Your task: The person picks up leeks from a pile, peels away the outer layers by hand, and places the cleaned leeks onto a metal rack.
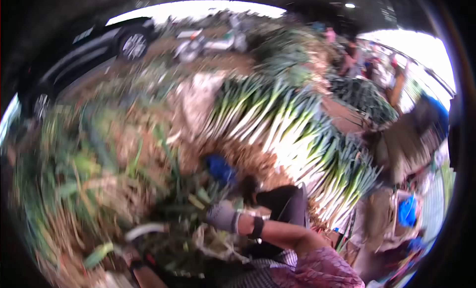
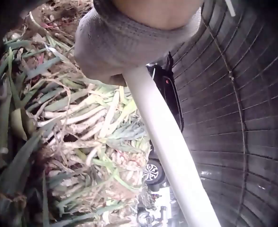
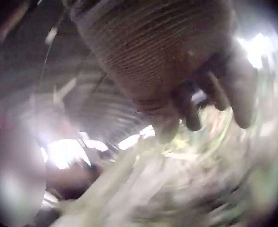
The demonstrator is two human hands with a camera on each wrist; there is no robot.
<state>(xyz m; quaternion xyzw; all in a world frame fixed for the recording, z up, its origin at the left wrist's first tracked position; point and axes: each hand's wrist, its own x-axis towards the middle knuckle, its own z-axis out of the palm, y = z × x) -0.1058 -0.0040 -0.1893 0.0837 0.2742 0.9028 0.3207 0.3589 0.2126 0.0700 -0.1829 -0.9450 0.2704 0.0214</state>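
Observation:
My left hand (image 2: 124,45), in a grey knitted glove, grips a thick white leek stalk (image 2: 165,146) that slants down and right in the left wrist view. In the head view the left hand (image 1: 125,253) is blurred at the lower left, beside a pale stalk end with green on it (image 1: 99,255). My right hand (image 1: 223,216), also gloved, reaches over the trimmings in front of my knee. Its fingers (image 3: 243,106) point down, apart from each other, over blurred leaves in the right wrist view, with nothing seen between them.
Long rows of leeks (image 1: 277,114) lie fanned out ahead. A heap of leaves and trimmings (image 1: 99,174) fills the left side. A blue object (image 1: 220,169) lies near my foot. A dark car (image 1: 94,55) and a motorbike (image 1: 213,44) stand behind; people (image 1: 352,55) are at the far right.

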